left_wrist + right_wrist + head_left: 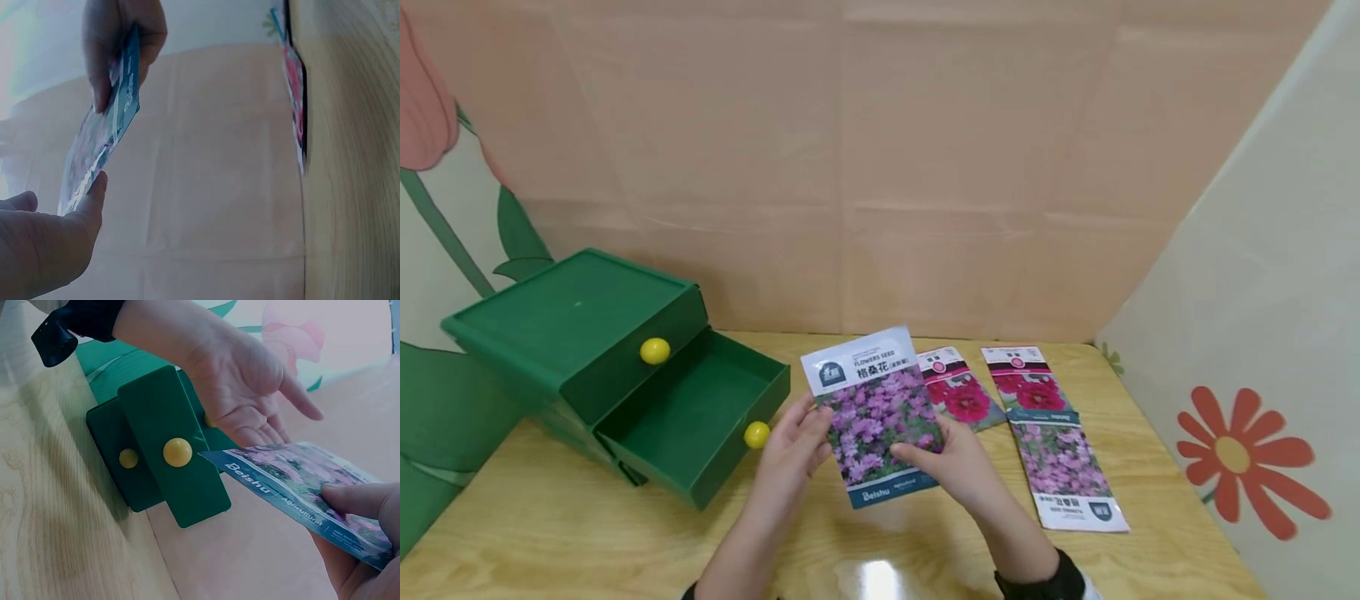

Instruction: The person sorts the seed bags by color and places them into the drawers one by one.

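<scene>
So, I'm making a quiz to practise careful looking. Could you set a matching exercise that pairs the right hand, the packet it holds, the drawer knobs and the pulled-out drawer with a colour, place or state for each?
Things:
1. Pulled-out drawer
2. Held seed packet
3. Drawer knobs
4. Right hand

Descriptions:
A. Gripping something
B. Round and yellow
C. Sticking out of the green cabinet
D. Printed with purple flowers

Right pairs: 1-C, 2-D, 3-B, 4-A
</scene>
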Motion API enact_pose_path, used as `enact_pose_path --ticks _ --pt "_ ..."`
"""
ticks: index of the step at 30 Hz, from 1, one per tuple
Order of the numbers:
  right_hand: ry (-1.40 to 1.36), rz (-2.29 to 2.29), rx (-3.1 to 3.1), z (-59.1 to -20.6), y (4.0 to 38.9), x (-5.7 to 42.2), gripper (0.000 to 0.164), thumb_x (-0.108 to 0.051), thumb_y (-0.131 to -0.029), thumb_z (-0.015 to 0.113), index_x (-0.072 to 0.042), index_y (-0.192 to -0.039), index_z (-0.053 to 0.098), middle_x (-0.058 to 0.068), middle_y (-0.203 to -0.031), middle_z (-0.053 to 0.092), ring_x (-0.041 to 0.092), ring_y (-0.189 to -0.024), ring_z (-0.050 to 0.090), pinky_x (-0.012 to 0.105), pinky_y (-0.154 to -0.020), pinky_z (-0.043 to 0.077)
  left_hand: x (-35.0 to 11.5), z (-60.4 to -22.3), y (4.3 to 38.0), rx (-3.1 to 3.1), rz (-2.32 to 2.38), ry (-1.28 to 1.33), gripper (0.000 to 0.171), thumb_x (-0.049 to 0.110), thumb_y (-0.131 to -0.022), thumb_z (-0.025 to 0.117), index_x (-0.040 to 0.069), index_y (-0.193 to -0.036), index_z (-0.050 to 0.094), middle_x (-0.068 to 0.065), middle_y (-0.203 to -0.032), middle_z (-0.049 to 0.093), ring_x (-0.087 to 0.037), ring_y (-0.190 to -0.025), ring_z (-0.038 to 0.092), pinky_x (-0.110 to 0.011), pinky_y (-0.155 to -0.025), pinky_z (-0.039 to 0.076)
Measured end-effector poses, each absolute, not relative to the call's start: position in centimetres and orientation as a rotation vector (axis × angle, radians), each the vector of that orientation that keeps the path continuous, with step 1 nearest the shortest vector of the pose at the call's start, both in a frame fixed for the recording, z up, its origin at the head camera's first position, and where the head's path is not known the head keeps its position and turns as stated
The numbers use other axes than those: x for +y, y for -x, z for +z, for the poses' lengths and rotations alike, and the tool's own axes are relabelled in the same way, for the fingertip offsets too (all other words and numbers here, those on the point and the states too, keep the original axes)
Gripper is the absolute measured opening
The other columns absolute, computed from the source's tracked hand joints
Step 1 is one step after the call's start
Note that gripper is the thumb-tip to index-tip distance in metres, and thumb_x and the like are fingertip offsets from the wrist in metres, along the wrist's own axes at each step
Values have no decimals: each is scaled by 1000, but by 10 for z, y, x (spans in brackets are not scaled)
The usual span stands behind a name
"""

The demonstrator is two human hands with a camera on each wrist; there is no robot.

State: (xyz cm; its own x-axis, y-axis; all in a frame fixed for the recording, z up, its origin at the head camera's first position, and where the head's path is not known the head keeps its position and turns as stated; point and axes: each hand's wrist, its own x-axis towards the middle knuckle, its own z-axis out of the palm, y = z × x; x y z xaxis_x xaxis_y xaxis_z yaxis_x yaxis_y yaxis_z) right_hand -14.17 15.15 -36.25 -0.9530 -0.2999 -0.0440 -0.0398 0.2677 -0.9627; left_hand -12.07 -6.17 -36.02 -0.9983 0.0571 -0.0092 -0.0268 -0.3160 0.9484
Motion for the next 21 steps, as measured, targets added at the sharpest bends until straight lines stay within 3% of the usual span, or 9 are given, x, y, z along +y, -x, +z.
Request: enact_pose_path --ticks 3,10,21 --pt "308 -1740 2304 -362 141 152 55 -23 -88 72 -1 -135 53 16 -118 68 23 -103 68 32 -90 55 -59 -363 121 1829 2485 11 50 17 -97 58 -3 -140 43 -13 -115 67 -8 -90 67 -21 -81 55" --pt "415 -1731 2219 -362 142 156 58 -21 -89 71 3 -136 49 21 -115 68 21 -97 69 29 -87 56 -56 -364 122 1916 2437 69 38 9 -91 65 -6 -125 56 -20 -108 70 -12 -82 70 -25 -76 59" --pt "426 -1774 2149 -360 142 157 58 -20 -89 71 4 -136 49 20 -116 67 18 -97 69 26 -88 55 -53 -363 120 1990 2358 66 36 12 -91 67 -8 -121 60 -21 -103 72 -12 -78 70 -24 -73 59"
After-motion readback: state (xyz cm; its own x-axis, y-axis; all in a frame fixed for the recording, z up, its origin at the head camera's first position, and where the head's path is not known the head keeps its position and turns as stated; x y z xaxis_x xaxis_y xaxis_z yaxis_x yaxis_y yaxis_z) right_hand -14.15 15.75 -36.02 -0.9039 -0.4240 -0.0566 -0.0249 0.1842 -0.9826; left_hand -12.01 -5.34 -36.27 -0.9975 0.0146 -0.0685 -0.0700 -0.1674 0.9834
